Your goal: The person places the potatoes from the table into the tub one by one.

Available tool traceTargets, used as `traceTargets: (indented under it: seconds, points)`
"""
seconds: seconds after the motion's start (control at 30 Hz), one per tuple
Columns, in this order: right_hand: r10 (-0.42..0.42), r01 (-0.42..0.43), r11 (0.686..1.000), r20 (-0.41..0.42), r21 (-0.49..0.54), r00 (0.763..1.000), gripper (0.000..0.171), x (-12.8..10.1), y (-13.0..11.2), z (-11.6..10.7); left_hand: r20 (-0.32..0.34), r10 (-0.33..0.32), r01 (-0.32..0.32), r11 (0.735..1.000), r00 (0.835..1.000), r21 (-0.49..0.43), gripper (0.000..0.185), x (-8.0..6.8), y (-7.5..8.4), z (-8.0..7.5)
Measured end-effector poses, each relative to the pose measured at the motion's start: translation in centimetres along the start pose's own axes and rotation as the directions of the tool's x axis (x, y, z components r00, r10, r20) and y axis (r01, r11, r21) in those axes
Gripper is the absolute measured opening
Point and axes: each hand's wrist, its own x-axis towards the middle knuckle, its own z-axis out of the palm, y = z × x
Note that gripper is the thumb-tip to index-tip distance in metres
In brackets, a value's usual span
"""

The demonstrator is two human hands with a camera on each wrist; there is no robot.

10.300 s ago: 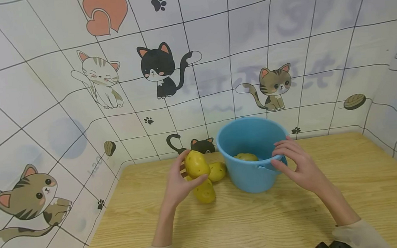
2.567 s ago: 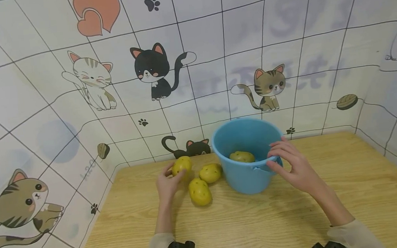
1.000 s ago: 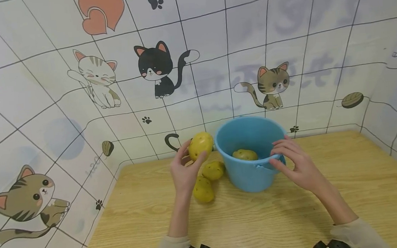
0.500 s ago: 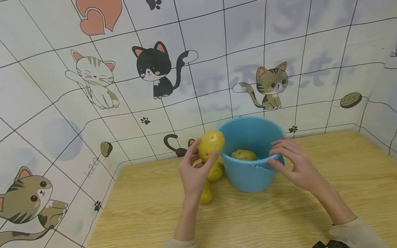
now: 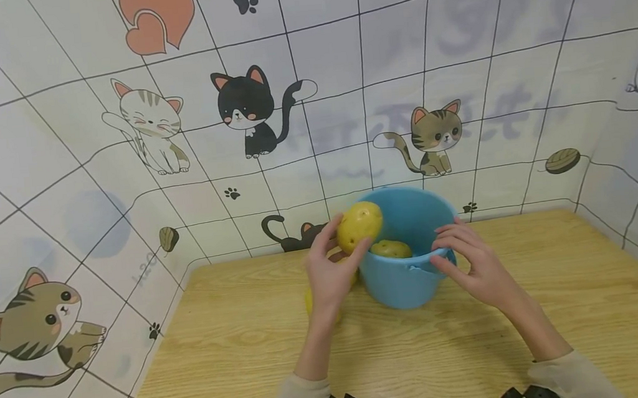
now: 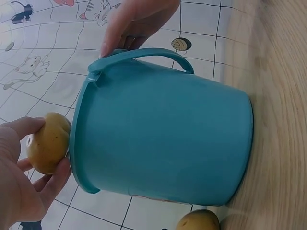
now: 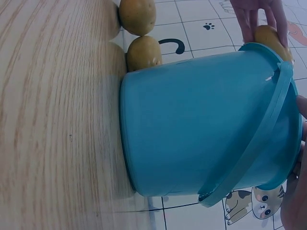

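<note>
My left hand [image 5: 327, 270] holds a yellow potato [image 5: 360, 226] between thumb and fingers at the left rim of a blue bucket [image 5: 405, 289]. In the left wrist view this held potato [image 6: 49, 143] is right beside the bucket's rim. Inside the bucket a potato [image 5: 392, 249] shows. My right hand [image 5: 473, 262] grips the bucket's right rim, thumb outside, by the handle joint. Two more potatoes stand on the table left of the bucket, mostly behind my left hand in the head view; the right wrist view shows the nearer potato [image 7: 145, 52] and the farther potato [image 7: 137, 17].
The wooden table [image 5: 241, 355] carries the bucket near its back edge. Behind and at the sides rises a white wall [image 5: 341, 128] with a line grid and cartoon cats. The bucket's handle [image 7: 259, 134] hangs down along its outside.
My left hand took hold of a potato at the far left of the table, raised it and carried it right to the bucket's rim. My right hand stays on the bucket.
</note>
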Motion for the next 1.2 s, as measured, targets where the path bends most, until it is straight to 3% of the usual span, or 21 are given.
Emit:
traceTargets:
  seconds: [0.3, 0.67, 1.2]
  points:
    - [-0.002, 0.002, 1.000, -0.001, 0.003, 1.000, 0.042, 0.0, -0.1, 0.0, 0.017, 0.055, -0.055, 0.998, 0.998, 0.018, 0.020, 0.4, 0.2, 1.0]
    - [-0.014, 0.014, 1.000, -0.005, 0.007, 1.000, 0.039, 0.0, -0.1, 0.0, 0.096, 0.071, -0.071, 0.997, 0.993, 0.001, 0.021, 0.0, 0.5, 1.4]
    - [-0.007, 0.007, 1.000, -0.003, 0.012, 1.000, 0.035, 0.0, -0.1, 0.0, 0.135, 0.010, -0.019, 0.998, 0.991, 0.061, 0.029, -0.9, 0.0, -0.4]
